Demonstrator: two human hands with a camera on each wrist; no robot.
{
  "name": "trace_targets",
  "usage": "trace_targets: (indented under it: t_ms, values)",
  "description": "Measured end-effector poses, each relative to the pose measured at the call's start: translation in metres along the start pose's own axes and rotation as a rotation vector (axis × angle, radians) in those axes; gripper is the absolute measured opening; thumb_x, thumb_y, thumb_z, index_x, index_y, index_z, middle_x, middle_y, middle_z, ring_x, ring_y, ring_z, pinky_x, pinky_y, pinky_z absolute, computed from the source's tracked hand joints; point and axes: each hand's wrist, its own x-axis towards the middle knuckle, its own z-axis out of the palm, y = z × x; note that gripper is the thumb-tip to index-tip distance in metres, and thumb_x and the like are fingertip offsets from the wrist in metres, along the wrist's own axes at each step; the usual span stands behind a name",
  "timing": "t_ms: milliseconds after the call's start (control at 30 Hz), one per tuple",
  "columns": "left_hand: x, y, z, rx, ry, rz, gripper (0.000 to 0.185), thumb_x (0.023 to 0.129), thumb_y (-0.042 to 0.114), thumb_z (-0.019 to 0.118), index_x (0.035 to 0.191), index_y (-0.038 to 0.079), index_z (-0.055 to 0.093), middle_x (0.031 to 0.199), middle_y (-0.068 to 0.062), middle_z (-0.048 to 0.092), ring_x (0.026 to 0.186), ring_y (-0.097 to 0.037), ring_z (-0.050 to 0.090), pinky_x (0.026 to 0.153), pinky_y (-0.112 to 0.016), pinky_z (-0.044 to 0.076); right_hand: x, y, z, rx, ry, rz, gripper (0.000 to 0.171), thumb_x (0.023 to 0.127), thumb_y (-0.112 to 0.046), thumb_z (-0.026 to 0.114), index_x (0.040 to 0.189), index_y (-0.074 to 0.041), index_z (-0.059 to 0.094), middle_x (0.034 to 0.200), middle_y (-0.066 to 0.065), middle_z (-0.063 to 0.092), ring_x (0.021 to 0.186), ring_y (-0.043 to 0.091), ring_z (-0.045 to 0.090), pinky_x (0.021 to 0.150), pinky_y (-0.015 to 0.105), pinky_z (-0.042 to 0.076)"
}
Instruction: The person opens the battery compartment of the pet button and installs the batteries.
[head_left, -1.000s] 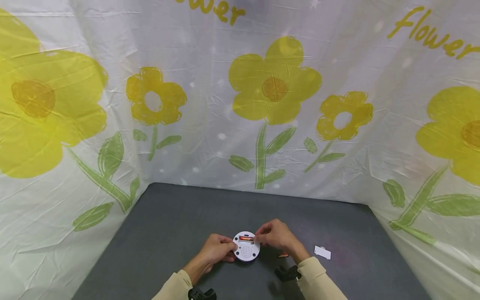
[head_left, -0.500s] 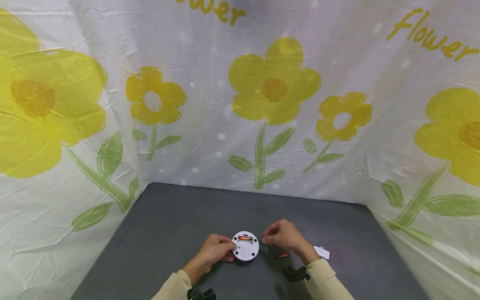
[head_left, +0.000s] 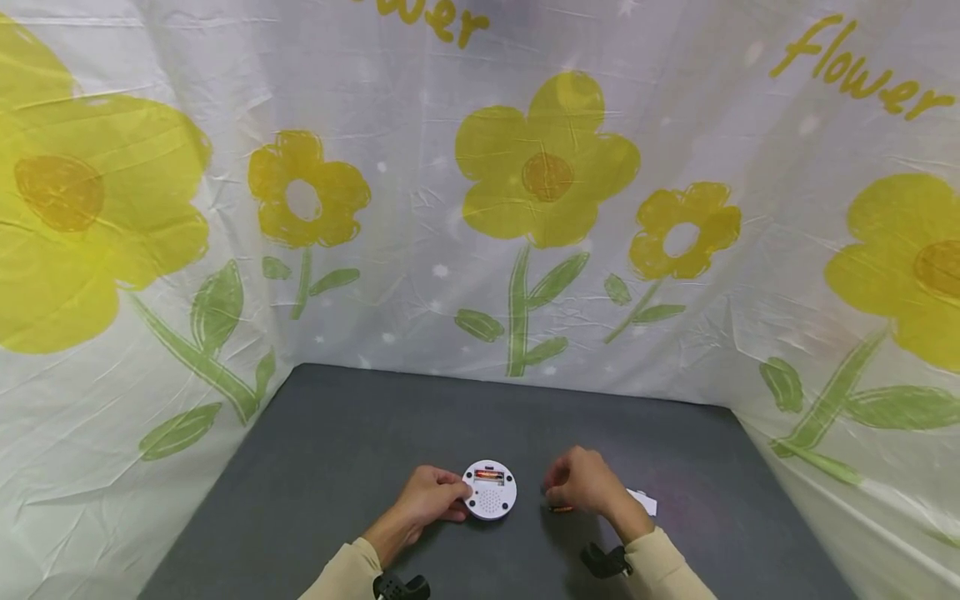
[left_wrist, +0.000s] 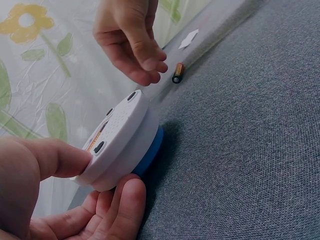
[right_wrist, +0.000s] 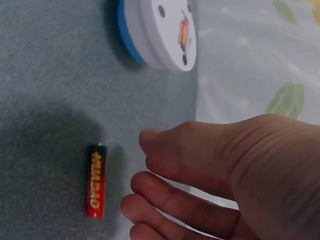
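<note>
My left hand [head_left: 429, 497] grips the round white device [head_left: 489, 490] by its rim, thumb [left_wrist: 60, 157] on top. My right hand [head_left: 587, 483] hovers, fingers [right_wrist: 165, 187] loosely spread and empty, just above the battery [right_wrist: 96, 181] lying on the table [head_left: 345, 433]. It looks light, stiff and smooth, likely to roll; I'd pinch it mid-barrel. Its long axis runs across my fingertips, one end toward the device

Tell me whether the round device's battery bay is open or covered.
Open. The device lies back-up with a battery showing in its uncovered bay; a white cover lies apart on the table, beyond the right hand.
</note>
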Motion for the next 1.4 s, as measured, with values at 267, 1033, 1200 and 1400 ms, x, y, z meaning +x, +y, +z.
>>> trace_targets:
  t_ms: [267,1033,1200,1400]
  values:
    - [-0.001,0.003,-0.002,0.007,0.000,-0.006,0.024,0.093,0.003,0.076,0.111,-0.012,0.073,0.092,-0.011,0.078,0.070,-0.011,0.074,0.067,-0.027,0.068,0.001,0.018,0.011,-0.070,0.021,-0.027,0.021,0.070,-0.002,0.095,0.082,-0.012,0.080,0.078,-0.003,0.076,0.071,0.013,0.065,0.063,0.034,0.057]
    - [-0.002,0.003,-0.001,0.003,0.002,0.003,0.024,0.092,0.002,0.076,0.111,-0.012,0.074,0.088,-0.010,0.078,0.068,-0.011,0.073,0.065,-0.026,0.067,0.001,-0.004,0.007,-0.175,0.130,-0.281,0.014,0.080,-0.001,0.086,0.082,-0.014,0.083,0.073,-0.006,0.075,0.066,0.010,0.067,0.059,0.029,0.056]
    - [-0.001,0.002,0.000,0.007,0.005,0.002,0.022,0.092,0.002,0.076,0.109,-0.012,0.074,0.089,-0.010,0.078,0.069,-0.011,0.073,0.065,-0.027,0.067,0.009,-0.020,0.004,-0.131,0.104,-0.290,0.012,0.086,0.000,0.083,0.089,-0.012,0.083,0.078,-0.004,0.076,0.069,0.007,0.066,0.061,0.028,0.057]
    - [-0.001,0.001,0.001,0.003,0.004,-0.002,0.022,0.091,0.002,0.075,0.108,-0.011,0.075,0.088,-0.010,0.078,0.069,-0.011,0.074,0.065,-0.027,0.067,0.017,-0.039,0.005,-0.106,0.095,-0.314,0.012,0.087,0.002,0.081,0.091,-0.010,0.083,0.080,-0.002,0.076,0.071,0.008,0.066,0.062,0.027,0.057]
